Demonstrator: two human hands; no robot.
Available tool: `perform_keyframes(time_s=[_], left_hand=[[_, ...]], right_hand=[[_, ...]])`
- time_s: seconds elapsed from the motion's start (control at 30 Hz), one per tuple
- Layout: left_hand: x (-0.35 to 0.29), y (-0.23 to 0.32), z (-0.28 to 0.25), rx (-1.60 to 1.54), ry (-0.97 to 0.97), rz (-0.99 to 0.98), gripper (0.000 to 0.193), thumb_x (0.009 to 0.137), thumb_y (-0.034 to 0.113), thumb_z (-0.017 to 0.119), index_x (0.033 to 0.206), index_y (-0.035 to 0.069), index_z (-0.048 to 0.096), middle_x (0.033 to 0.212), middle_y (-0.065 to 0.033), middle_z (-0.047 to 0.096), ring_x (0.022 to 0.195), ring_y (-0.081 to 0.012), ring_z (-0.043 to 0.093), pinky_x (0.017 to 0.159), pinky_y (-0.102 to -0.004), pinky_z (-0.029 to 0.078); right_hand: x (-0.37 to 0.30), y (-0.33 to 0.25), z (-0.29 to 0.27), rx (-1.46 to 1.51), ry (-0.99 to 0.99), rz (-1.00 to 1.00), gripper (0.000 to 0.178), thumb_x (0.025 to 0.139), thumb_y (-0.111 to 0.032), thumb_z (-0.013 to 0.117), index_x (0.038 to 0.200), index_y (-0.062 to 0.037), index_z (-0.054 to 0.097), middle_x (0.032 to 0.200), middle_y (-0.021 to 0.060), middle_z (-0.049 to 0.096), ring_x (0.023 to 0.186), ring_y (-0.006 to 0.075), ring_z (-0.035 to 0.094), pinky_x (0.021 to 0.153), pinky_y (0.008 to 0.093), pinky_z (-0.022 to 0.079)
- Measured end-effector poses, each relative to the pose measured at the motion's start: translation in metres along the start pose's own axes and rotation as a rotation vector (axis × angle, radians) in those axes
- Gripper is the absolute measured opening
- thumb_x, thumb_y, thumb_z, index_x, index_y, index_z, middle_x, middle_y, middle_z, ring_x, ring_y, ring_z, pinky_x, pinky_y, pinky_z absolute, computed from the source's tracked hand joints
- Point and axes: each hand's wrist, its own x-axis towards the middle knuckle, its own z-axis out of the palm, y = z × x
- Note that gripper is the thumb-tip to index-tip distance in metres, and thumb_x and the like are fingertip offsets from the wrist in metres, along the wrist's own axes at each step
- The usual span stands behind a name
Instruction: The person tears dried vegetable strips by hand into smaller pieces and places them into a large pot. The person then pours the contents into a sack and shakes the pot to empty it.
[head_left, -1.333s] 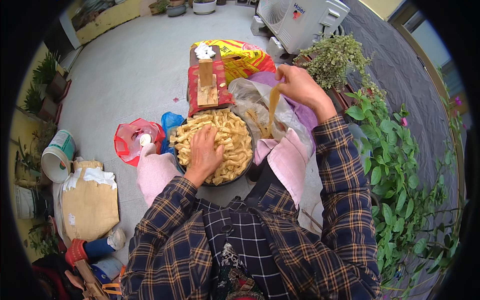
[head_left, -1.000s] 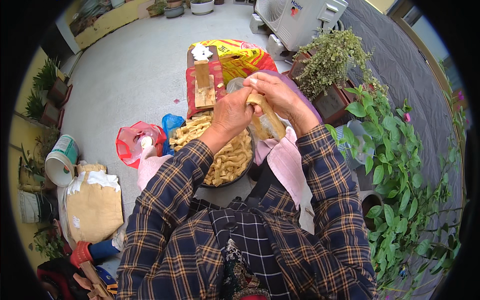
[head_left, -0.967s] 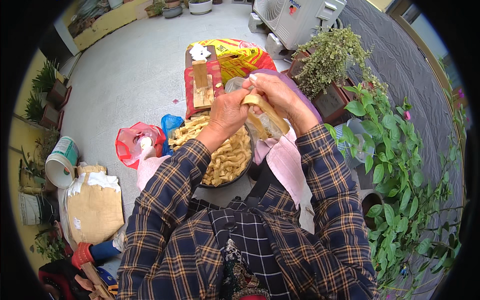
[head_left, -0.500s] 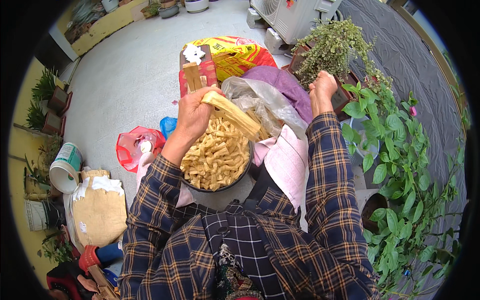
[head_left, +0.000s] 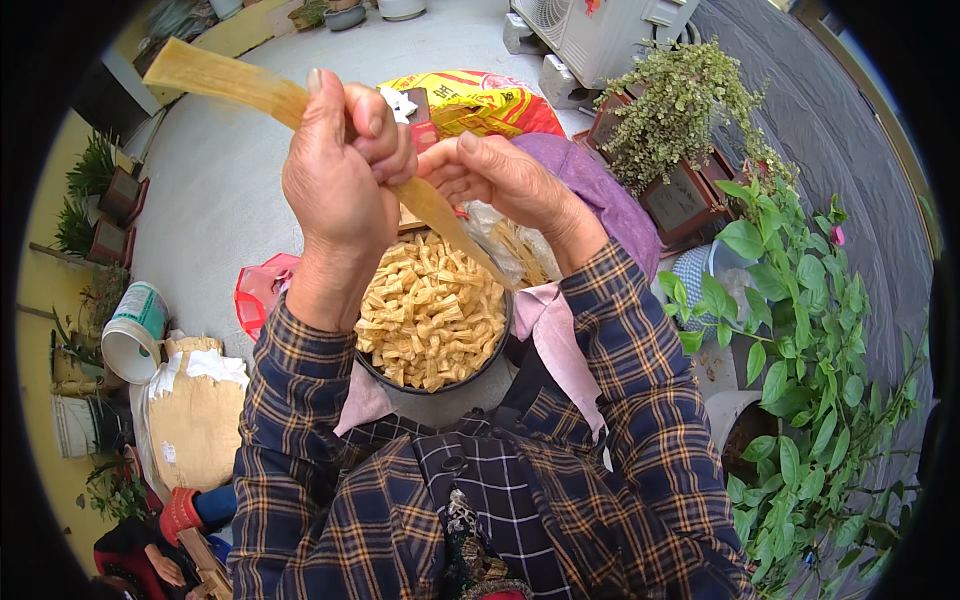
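Note:
A long, flat yellow strip that looks like tofu skin runs through my left hand, which is closed around its middle. One end sticks out to the upper left; the other slants down to the right. Beside the strip, my right hand has its fingers loosely curved and apart, facing the left hand. I see nothing held in it. Below both hands a dark round bowl is heaped with short yellow knotted pieces. More thin yellow strips lie in a clear plastic bag, partly behind my right hand.
A yellow and red sack and a purple bag lie beyond the bowl. A red plastic bag sits to the left. Leafy plants line the right side, below an outdoor air-conditioner unit. Another person's hand shows at lower left.
My left hand has come up and nearer with the strip, which now points to the upper left. My right hand has moved left from beside the plant and its fist has loosened.

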Motion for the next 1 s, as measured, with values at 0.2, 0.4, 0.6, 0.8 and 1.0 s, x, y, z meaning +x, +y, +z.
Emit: perform_keyframes(time_s=[0.2, 0.4, 0.6, 0.8, 1.0], left_hand=[[0.009, 0.07, 0.003, -0.018, -0.232, 0.196, 0.041, 0.098, 0.035, 0.027, 0.064, 0.013, 0.035, 0.052, 0.0049, 0.024, 0.047, -0.0085, 0.019, 0.048, -0.0255, 0.022], [-0.001, 0.138, -0.005, 0.043, -0.038, 0.493, 0.049, 0.096, 0.035, 0.032, 0.051, 0.016, 0.031, 0.046, 0.001, 0.027, 0.046, -0.01, 0.028, 0.052, -0.0246, 0.026], [0.026, 0.174, -0.081, -0.143, 0.012, 0.558, 0.026, 0.089, 0.017, 0.03, 0.064, 0.01, 0.035, 0.051, 0.0003, 0.023, 0.047, -0.0112, 0.024, 0.048, -0.0267, 0.023], [0.019, 0.17, -0.098, -0.187, -0.066, 0.465, 0.026, 0.09, 0.017, 0.031, 0.066, 0.009, 0.037, 0.052, 0.0004, 0.024, 0.048, -0.01, 0.025, 0.047, -0.0262, 0.023], [0.003, 0.122, -0.107, -0.137, 0.079, 0.357, 0.032, 0.095, 0.027, 0.03, 0.076, 0.005, 0.045, 0.058, 0.0012, 0.031, 0.048, -0.0095, 0.027, 0.045, -0.024, 0.025]], right_hand=[[0.007, -0.006, 0.017, -0.126, -0.122, 0.114, 0.028, 0.083, -0.023, 0.064, 0.1, -0.0012, 0.06, 0.077, 0.0003, 0.058, 0.073, 0.0079, 0.056, 0.062, 0.0222, 0.043], [-0.04, 0.065, -0.023, -0.557, 0.058, 0.091, 0.024, 0.087, -0.026, 0.059, 0.084, -0.0017, 0.062, 0.067, -0.0024, 0.054, 0.062, 0.0055, 0.049, 0.055, 0.0217, 0.041], [-0.027, -0.014, -0.035, -0.575, 0.739, -0.364, 0.024, 0.089, -0.022, 0.056, 0.08, -0.0002, 0.063, 0.062, -0.0031, 0.052, 0.058, 0.0041, 0.045, 0.052, 0.0214, 0.037], [0.004, -0.148, -0.002, -0.614, 0.891, -1.106, 0.023, 0.09, -0.022, 0.057, 0.077, -0.0026, 0.06, 0.059, -0.0038, 0.048, 0.048, 0.0041, 0.039, 0.044, 0.0199, 0.031], [-0.011, -0.109, -0.064, -1.407, 0.802, -0.309, 0.02, 0.084, -0.021, 0.058, 0.084, -0.002, 0.063, 0.062, 0.002, 0.055, 0.058, 0.0122, 0.051, 0.053, 0.0265, 0.041]])
